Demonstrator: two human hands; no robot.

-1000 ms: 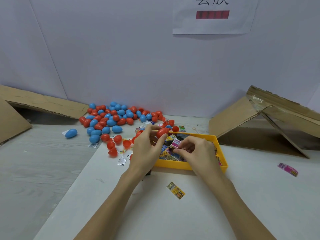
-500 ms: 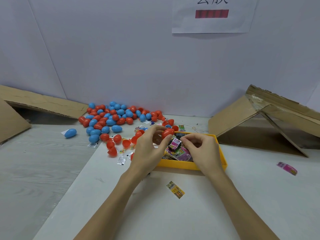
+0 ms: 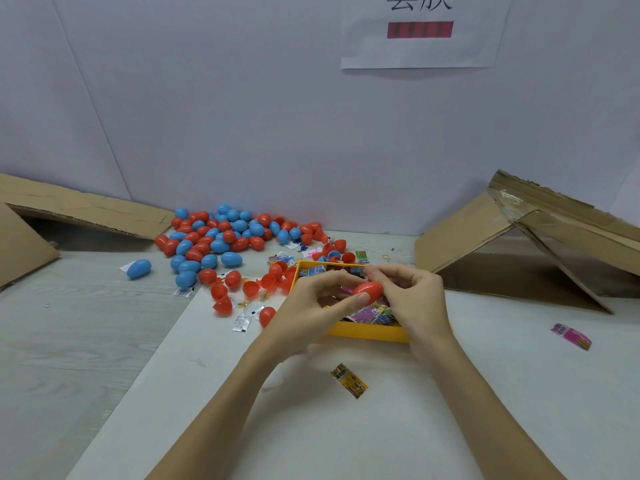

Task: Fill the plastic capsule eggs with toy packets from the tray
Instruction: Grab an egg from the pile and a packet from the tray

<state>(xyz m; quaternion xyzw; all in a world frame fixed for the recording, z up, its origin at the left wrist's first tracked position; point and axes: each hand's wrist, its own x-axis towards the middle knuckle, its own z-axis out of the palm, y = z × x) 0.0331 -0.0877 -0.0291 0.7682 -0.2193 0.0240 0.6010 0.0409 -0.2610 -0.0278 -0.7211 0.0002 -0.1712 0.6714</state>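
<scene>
At frame centre, the packet seen earlier has vanished; both the left hand (image 3: 311,306) and right hand (image 3: 412,299) now grasp a red egg (image 3: 367,291) above the tray (image 3: 363,332), probably closing it.

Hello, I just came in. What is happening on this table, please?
A person is filling plastic eggs with small toy packets. Both hands hold one red egg above the yellow tray: the left hand has it in its grip from the side, and the right hand has its fingers on the other end. The tray holds colourful packets. A pile of red and blue eggs lies behind, and two loose packets, one yellow and one pink, lie on the table.
</scene>
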